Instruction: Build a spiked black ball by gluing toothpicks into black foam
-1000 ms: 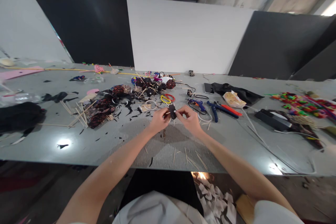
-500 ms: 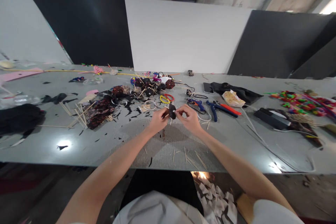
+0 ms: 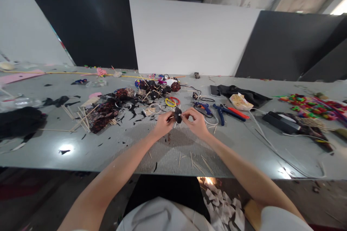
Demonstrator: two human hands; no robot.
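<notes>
Between my two hands, just above the grey table, is a small black piece (image 3: 178, 114) with pale thin sticks poking out of it. My left hand (image 3: 164, 124) is closed on its left side, the fingertips pinching it. From the right, my right hand (image 3: 194, 122) pinches at a pale spot on the piece, thumb and forefinger together; whether it grips a stick end there is too small to tell. Beyond my hands lie yellow and red rings (image 3: 172, 101) and a blue glue gun (image 3: 204, 107). Loose wooden sticks (image 3: 199, 162) lie in front of me.
Left of centre lies a pile of dark scraps and stick bundles (image 3: 104, 113). Blue-handled pliers (image 3: 222, 113), a black cloth (image 3: 244, 94) and a dark power box (image 3: 281, 122) with a trailing white cable are on the right. White and black boards (image 3: 189, 36) stand behind the table.
The black piece has turned slightly between my fingertips. Both hands stay in nearly the same place, and the table items have not moved.
</notes>
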